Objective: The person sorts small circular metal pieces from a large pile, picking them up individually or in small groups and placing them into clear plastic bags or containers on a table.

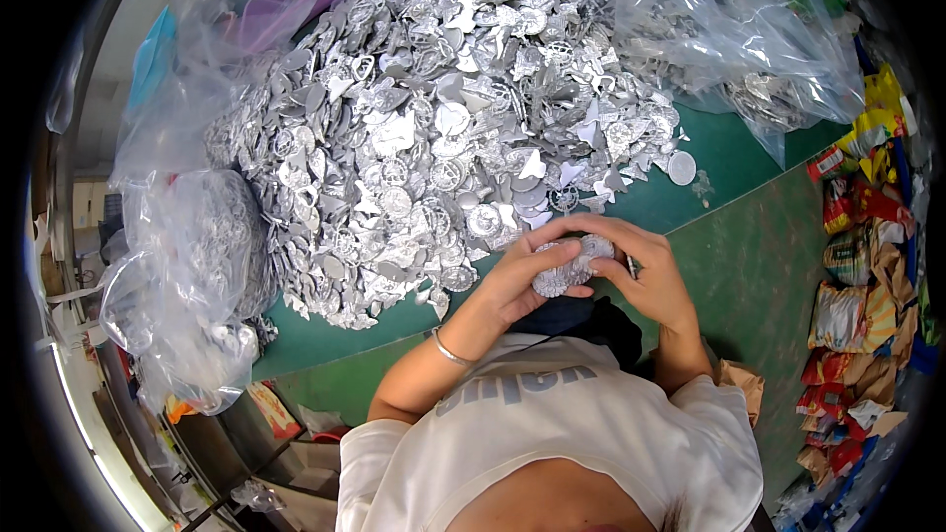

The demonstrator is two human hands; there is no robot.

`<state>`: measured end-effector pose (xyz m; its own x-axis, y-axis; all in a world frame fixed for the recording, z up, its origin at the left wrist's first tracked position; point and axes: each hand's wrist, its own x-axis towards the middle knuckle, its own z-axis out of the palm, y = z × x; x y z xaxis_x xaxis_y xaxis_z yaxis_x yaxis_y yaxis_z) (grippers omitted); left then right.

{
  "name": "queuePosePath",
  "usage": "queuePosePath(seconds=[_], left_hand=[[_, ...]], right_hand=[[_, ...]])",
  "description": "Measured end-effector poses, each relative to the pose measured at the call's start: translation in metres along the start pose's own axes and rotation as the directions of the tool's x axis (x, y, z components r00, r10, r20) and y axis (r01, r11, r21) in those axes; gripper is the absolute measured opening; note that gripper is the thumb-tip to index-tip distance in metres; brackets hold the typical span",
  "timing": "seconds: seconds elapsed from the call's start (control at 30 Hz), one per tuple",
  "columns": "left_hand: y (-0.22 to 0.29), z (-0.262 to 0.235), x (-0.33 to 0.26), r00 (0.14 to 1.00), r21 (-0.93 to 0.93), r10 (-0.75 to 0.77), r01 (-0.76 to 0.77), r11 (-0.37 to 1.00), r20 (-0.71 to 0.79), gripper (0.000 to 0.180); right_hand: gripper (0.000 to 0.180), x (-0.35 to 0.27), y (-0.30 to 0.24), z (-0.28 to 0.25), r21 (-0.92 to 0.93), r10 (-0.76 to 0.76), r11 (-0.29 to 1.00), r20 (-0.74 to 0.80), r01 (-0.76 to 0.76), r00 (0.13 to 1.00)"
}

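Close to my body, just past the table's front edge, both hands meet around a few silver-grey metal pieces with raised patterns (554,282). My left hand (514,278) is closed on them, its thumb pressing from above. My right hand (654,282) grips the same cluster from the other side, thumb laid against the pieces. Whether they are separate or joined I cannot tell, as fingers cover parts of them. Beyond my hands spreads a big heap of similar metal pieces (424,138), round, openwork and irregular. One plain round disc (681,168) lies at the heap's right edge.
Clear plastic bags with more metal pieces stand at the left (187,266) and at the back right (734,20). The heap rests on a green tabletop (739,160). Colourful packets and crumpled brown paper (847,305) line the right side. A purple sheet (286,2) shows at the back left.
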<state>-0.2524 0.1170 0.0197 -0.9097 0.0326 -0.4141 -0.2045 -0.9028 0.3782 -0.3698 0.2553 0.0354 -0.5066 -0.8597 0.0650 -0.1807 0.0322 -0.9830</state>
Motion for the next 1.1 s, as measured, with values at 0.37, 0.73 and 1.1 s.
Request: queuePosePath(seconds=[0.37, 0.73, 1.1], left_hand=[[-0.025, -0.010, 0.000, 0.993, -0.182, 0.101, -0.110, 0.977, -0.057, 0.038], [-0.017, -0.014, -0.028, 0.979, -0.106, 0.127, -0.145, 0.984, -0.157, 0.018], [-0.013, -0.030, -0.045, 0.978, -0.279, 0.156, -0.189, 0.942, -0.138, 0.016]], right_hand=[[0.036, 0.016, -0.008, 0.037, -0.472, -0.365, 0.826, -0.035, 0.307, 0.930], [0.026, 0.048, 0.004, 0.029, -0.620, -0.390, 0.716, 0.028, 0.322, 0.920], [0.019, 0.074, 0.045, 0.039, -0.763, -0.484, 0.515, 0.118, 0.391, 0.867]])
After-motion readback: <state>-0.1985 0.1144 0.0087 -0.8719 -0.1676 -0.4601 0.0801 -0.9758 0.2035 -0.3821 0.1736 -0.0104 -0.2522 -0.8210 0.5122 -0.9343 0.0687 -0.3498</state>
